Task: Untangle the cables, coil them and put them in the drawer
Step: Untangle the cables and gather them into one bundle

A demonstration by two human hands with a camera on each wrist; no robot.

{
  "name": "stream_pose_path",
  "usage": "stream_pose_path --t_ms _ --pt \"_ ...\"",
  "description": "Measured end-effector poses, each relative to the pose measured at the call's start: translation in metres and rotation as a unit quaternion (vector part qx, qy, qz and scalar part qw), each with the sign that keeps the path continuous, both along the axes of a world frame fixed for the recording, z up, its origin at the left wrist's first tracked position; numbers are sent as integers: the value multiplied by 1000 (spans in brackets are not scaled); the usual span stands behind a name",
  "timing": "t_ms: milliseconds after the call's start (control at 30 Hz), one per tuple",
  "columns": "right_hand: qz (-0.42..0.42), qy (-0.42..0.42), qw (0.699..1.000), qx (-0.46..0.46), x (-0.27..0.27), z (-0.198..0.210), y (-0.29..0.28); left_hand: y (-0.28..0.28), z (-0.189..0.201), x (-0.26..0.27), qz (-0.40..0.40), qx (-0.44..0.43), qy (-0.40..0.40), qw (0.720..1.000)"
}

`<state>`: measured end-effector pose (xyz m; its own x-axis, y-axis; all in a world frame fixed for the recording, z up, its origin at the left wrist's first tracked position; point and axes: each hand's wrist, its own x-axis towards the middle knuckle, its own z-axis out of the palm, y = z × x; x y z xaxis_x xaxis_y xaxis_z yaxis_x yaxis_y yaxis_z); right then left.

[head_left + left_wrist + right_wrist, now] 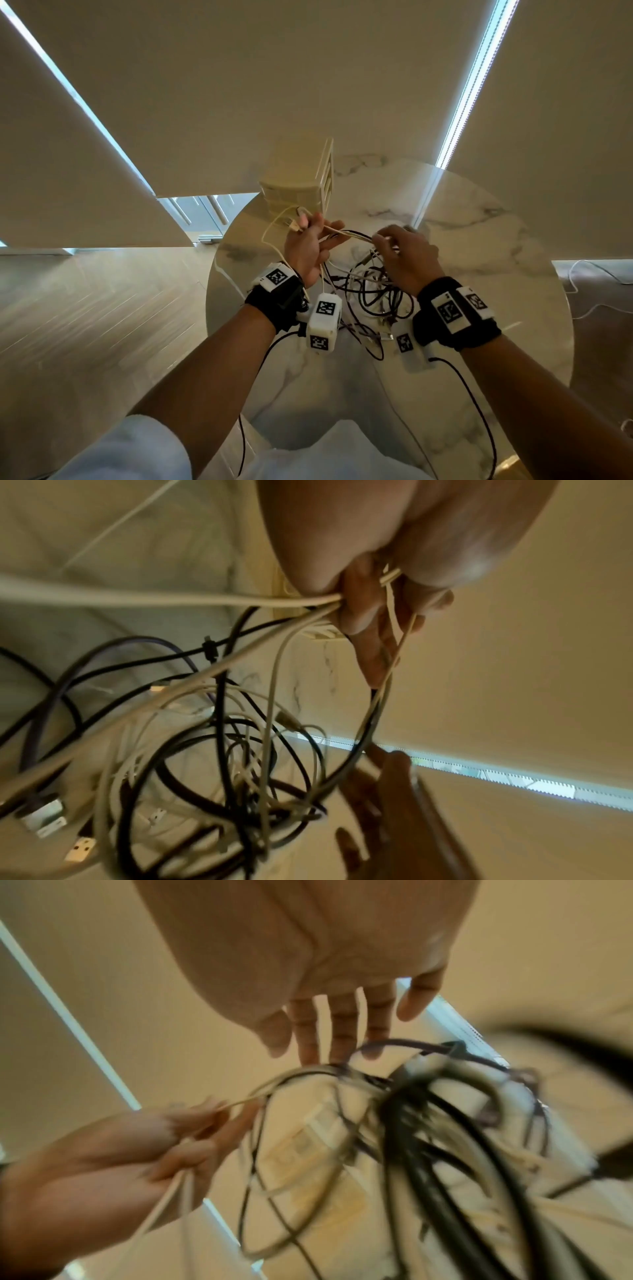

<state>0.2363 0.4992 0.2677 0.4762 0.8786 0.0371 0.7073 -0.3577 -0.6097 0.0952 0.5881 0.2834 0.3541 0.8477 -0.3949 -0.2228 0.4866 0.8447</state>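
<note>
Over a round marble table (472, 260) my left hand (317, 231) grips loops of a white cable (346, 233), with its plug ends sticking out past the fingers. In the left wrist view the fingers (356, 607) curl round that white cable (205, 599). My right hand (382, 236) pinches the same strands just to the right, above a tangle of black and white cables (370, 291) lying on the table. The right wrist view is blurred: the right hand's fingers (337, 1031) reach down to the tangle (428, 1123). A small cream drawer unit (298, 188) stands behind the hands.
Wooden floor (85, 308) lies to the left of the table, roller blinds (308, 85) hang behind it. A dark seat with a thin white lead (582, 274) is at the right. Black leads (479, 411) run back from the wrist cameras along both forearms.
</note>
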Motion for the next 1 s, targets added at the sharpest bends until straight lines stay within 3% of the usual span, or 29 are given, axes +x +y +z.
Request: stream_pose_path --t_ms 100,233,333,467,600,667,767,900,1000 --pt "99 -55 991 76 -15 5 1 -5 9 3 -43 16 12 999" --pt "115 -93 989 25 0 1 4 -6 21 -2 -88 86 49 991" --pt "141 -35 989 -3 6 4 5 -5 28 0 -58 128 42 989" --pt "41 108 993 -34 37 -3 5 6 34 -4 37 114 17 993" --pt "-32 111 988 -105 58 -21 -8 17 43 -13 44 109 9 993" --pt "-57 106 990 -71 55 -23 -7 17 42 -11 33 104 -7 994" --pt "-63 175 982 12 39 -20 -8 17 37 -6 2 87 -20 996" --pt "15 61 998 29 8 -25 -18 16 35 -7 -26 84 -30 996" --pt "43 49 998 15 -7 -38 -22 13 34 -7 -39 75 -38 996"
